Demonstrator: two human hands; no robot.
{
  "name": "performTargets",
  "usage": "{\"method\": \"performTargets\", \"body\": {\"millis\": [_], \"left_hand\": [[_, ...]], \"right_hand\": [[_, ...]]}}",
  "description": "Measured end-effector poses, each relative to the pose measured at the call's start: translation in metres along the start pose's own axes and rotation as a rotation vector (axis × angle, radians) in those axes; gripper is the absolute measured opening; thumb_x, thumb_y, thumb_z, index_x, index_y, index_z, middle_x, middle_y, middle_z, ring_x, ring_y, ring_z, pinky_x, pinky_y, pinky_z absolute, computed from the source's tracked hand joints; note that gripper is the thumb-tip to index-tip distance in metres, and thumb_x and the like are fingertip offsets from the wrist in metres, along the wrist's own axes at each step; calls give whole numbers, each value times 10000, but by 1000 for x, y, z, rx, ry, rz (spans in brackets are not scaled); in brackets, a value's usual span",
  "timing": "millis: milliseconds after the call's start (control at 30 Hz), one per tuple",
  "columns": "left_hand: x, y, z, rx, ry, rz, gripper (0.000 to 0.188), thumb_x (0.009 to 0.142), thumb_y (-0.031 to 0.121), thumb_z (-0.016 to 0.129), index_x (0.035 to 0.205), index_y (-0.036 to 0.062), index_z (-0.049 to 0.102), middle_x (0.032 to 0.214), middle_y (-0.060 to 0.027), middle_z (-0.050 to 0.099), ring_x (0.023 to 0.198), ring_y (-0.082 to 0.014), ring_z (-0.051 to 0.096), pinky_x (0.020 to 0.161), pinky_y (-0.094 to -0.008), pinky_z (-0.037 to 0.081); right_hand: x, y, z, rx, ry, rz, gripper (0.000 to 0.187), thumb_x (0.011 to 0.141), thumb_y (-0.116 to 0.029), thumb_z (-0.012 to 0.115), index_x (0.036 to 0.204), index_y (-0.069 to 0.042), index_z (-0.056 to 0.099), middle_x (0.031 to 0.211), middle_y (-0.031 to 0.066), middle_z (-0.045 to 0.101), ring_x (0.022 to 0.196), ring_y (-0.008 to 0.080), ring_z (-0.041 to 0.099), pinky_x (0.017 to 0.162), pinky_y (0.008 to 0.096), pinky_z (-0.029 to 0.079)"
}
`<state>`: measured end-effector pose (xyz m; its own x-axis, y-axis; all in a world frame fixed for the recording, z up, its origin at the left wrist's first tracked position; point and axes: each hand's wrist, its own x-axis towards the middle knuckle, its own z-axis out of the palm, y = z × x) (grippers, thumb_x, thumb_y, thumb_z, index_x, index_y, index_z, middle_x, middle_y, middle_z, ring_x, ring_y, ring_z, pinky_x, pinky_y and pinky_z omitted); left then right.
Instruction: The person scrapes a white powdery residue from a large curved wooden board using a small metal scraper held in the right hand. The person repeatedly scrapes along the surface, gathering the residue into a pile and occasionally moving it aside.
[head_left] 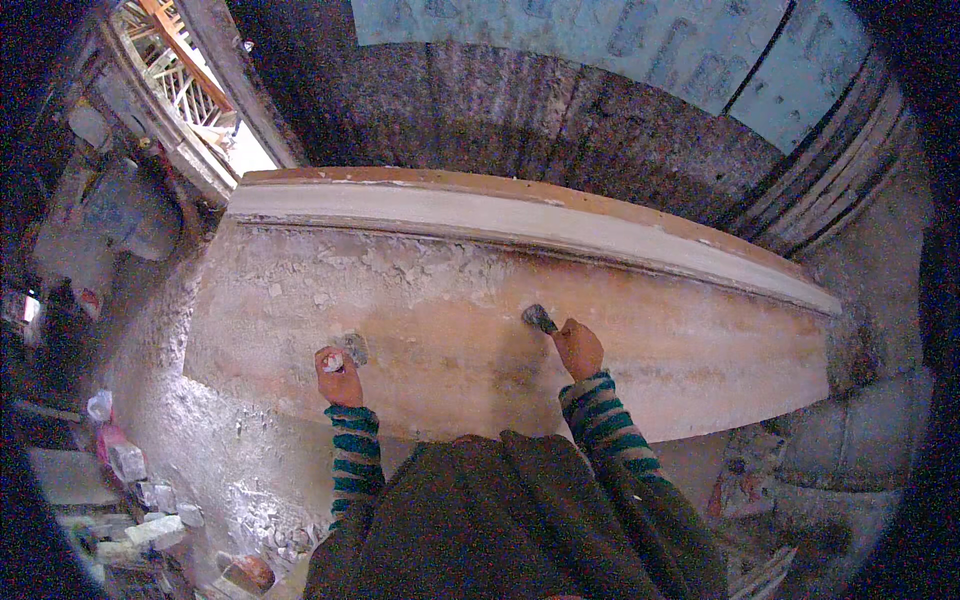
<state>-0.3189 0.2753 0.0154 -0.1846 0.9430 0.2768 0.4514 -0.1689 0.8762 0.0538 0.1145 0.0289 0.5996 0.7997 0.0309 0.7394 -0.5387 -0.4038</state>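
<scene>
A long, pale brown wooden panel (pixel 680 345) lies in front of me, with white powder and crumbs over its left and far parts. My right hand (pixel 580 350) is closed round the handle of a small scraper (pixel 538 318), whose dark, fan-shaped head is at the panel's middle. Whether its edge touches the surface I cannot tell. Over the panel's left part, my left hand (pixel 339 382) is closed on a flat greyish piece (pixel 354 348) that sticks out beside the fingers. A white patch shows at these fingers; its kind is unclear.
White moulding (pixel 480 215) runs along the panel's far edge. Beyond it stands a dark, stained wall (pixel 480 110) with a light blue upper part. A bright opening (pixel 205 100) is at far left. Pale blocks (pixel 155 532) and other clutter lie on the dusty floor at lower left.
</scene>
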Motion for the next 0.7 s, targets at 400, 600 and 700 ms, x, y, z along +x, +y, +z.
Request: {"method": "performTargets", "body": {"millis": [400,600,700], "left_hand": [[-8,29,-2,-64,11,-108,207,757,28,647,909,77,516,864,-36,550,786,-117,535,711,-251,454],[-4,21,2,160,70,110,226,761,47,650,935,83,510,853,-45,563,767,-134,556,692,-267,468],[-6,31,1,-66,72,-88,248,751,54,661,946,77,509,852,-55,567,775,-154,562,706,-281,468]], "right_hand": [[0,-9,-11,14,-94,54,208,750,-252,633,765,-62,550,731,149,598,710,347,582,603,431,450],[21,-11,17,89,90,-36,202,760,-255,625,772,-68,550,730,149,598,706,345,581,604,429,454],[11,-16,-11,-6,-31,8,210,764,-259,619,769,-63,545,732,151,598,706,345,581,597,431,452]]}}
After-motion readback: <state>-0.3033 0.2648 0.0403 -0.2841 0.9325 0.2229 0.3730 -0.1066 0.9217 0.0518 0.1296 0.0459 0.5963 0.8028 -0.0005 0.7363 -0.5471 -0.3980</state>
